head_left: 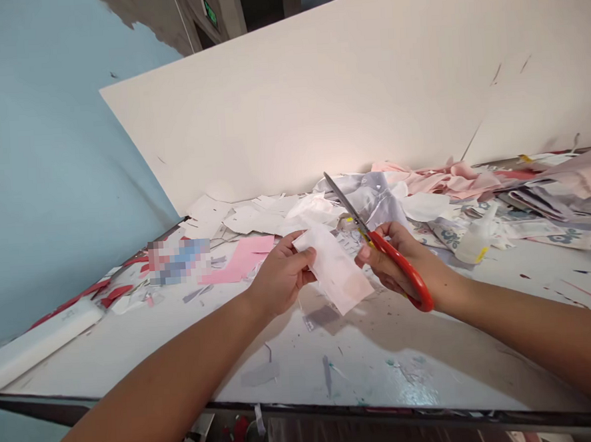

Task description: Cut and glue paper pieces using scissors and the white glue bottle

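Note:
My left hand (286, 275) pinches a pale, thin rectangular piece (336, 268) by its upper left side; whether it is paper or cloth I cannot tell. The piece hangs tilted above the table, between my two hands. Red-handled scissors (401, 268) rest in my right hand (395, 258), their blades pointing up and away to the left. The blades look closed and stand apart from the pale piece. My right thumb and fingers wrap round the scissors near the handle, close to the piece's right edge.
White scraps (255, 217) and a pink sheet (242, 257) lie at the back left. Pink fabric (448, 178), patterned cloth (559, 235) and a translucent squeeze bottle (477, 236) are on the right. A white panel (357, 84) rises behind the table (285, 375). A long white bar (47, 339) lies at left.

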Demonstrator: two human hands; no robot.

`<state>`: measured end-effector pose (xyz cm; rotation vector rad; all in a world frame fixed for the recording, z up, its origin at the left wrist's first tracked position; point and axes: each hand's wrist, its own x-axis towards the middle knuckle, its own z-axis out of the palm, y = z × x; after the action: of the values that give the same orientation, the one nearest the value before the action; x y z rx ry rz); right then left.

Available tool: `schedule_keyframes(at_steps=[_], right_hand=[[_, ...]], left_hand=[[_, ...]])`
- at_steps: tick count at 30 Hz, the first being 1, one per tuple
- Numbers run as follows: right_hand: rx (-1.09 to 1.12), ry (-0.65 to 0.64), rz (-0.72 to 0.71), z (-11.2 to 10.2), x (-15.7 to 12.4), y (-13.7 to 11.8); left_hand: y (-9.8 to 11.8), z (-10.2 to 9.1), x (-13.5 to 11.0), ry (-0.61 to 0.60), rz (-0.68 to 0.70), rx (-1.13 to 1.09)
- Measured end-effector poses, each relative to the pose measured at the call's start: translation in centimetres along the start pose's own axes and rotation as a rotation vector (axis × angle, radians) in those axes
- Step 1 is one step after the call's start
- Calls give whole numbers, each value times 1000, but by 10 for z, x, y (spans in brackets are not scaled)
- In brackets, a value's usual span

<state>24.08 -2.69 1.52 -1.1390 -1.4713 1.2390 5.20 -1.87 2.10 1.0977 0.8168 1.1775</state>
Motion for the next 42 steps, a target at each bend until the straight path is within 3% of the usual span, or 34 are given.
schedule_keyframes(at_steps=[6,10,17,27,34,39,42], right_hand=[[80,-45,59,6,0,2],[105,-71,105,8,-5,-8],[75,-133,60,6,-6,-8],[-105,203,-39,1,-1,-8],[-74,176,26,-2,5,-1],[-45,74,-17,4,3,1],[-34,92,-28,3,4,-1]], left_hand=[[-6,4,-5,-123,-8,56],[-7,2,-4,-129,-14,58],[-8,2,-3,-120,-35,57],[-7,3,-2,62,-25,100],[-9,1,-1,64,0,112],[-9,3,-3,-19,5,151],[-8,3,-5,-33,44,249]])
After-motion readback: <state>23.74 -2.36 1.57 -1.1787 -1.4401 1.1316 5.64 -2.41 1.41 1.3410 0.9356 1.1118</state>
